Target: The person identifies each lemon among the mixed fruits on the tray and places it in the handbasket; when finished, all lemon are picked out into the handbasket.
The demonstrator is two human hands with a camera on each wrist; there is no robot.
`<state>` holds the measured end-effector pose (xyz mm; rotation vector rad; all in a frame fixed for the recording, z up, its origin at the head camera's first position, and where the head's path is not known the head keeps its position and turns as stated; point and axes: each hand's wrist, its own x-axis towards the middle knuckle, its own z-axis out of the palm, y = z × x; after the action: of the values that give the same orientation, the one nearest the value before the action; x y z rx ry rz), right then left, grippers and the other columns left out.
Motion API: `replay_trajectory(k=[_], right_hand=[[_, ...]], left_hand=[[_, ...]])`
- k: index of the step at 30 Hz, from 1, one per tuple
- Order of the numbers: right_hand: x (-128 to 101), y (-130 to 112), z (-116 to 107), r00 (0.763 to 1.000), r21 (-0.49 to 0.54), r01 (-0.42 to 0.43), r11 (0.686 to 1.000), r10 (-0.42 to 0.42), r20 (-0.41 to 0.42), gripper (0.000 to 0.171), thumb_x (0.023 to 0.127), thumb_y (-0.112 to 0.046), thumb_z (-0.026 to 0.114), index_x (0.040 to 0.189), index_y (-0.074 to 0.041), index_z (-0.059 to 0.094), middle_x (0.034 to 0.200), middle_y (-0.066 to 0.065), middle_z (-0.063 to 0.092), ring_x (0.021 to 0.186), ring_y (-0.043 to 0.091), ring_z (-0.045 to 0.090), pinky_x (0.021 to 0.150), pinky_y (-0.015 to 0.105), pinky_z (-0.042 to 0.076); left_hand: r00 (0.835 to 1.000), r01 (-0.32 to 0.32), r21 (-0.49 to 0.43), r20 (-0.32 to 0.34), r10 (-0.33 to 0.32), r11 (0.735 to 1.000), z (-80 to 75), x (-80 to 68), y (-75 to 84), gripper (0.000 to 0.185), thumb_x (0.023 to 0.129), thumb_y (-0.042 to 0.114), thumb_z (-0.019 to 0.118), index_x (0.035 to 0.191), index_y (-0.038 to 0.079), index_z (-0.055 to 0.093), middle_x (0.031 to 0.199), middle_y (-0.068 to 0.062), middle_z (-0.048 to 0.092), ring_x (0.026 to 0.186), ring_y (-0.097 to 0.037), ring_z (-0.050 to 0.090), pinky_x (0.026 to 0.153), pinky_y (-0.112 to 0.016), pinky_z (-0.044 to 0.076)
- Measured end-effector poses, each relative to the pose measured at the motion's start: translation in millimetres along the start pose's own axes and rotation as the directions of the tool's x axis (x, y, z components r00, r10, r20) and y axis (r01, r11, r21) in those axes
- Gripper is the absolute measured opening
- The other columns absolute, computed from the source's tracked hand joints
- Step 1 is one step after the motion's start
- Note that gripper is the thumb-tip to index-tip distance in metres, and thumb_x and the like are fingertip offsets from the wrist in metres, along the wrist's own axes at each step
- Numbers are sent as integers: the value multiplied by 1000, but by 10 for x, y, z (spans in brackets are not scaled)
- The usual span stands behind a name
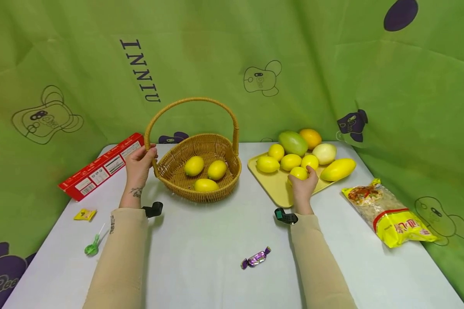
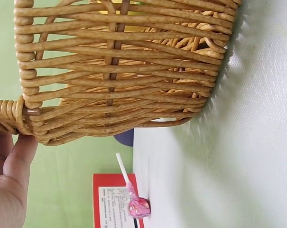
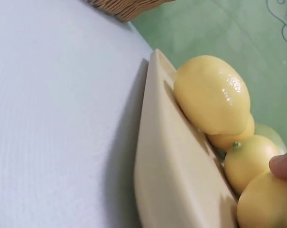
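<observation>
At far left, red box (image 1: 100, 170), its far end behind the left hand; nearer, yellow sweet (image 1: 85, 214) and green lollipop (image 1: 92, 246). Then left hand (image 1: 137, 165), curled at the foot of the handle (image 1: 193, 99). Three lemons (image 1: 194, 165) already inside the basket (image 1: 212, 197). Nearer and right, purple sweet (image 1: 256, 259). Next, right hand (image 1: 304, 189), closed by thumb and fingers round a lemon (image 1: 298, 172) at the near side of the tray (image 1: 270, 189) — cannot tell how firmly. Looks like the picking-up step; probably calls for a clean lift without rolling the other lemons (image 1: 291, 162) — and a steady hold at left. At far right, bag (image 1: 390, 214), near the tray
</observation>
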<state>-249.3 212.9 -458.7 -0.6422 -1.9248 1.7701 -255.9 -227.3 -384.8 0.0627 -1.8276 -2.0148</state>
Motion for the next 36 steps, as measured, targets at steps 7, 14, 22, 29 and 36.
replay_trajectory(k=[7, 14, 22, 29, 36], right_hand=[[-6, -8, -46, 1000, -33, -11, 999, 11, -1, 67, 71, 3, 62, 135, -2, 41, 141, 15, 37, 131, 26, 31, 110, 36, 24], [-43, -110, -74, 997, 63, 42, 997, -46, 61, 62, 72, 7, 59, 132, 0, 46, 137, 13, 43, 119, 20, 38, 98, 31, 34], [-136, -344, 77, 848, 236, 83, 968, -193, 494, 58, 75, 15, 57, 131, 6, 44, 133, 13, 44, 108, 12, 44, 83, 14, 44], [-285, -504, 384, 559, 340, 92, 936, -331, 760, 58, 75, 17, 56, 131, 12, 40, 128, 9, 50, 108, 11, 50, 86, 18, 47], [-413, -667, 786, 315, 316, 89, 944, -328, 891, 57, 77, 12, 58, 132, 11, 40, 135, 27, 41, 104, 13, 53, 83, 22, 48]], left_hand=[[1000, -23, -10, 11, 23, 1000, 15, 7, -18, 8, 84, 12, 68, 91, 13, 71, 69, 6, 64, 66, -5, 59, 60, -14, 51], [1000, -26, 25, 2, 26, 999, 8, 16, -39, 8, 84, 13, 68, 91, 15, 71, 69, 8, 64, 66, -5, 59, 59, -13, 50], [999, -35, 55, 9, 35, 998, -12, -3, -37, 9, 86, 15, 66, 93, 16, 71, 70, 9, 64, 68, -3, 59, 61, -12, 50], [1000, 8, 93, 14, -9, 996, -20, -19, -29, 10, 85, 19, 67, 94, 17, 70, 72, 9, 63, 70, -3, 59, 64, -13, 51], [1000, -4, 93, 21, 2, 996, -15, -24, 12, 18, 86, 18, 66, 100, 7, 68, 70, 10, 62, 69, -3, 58, 62, -12, 50]])
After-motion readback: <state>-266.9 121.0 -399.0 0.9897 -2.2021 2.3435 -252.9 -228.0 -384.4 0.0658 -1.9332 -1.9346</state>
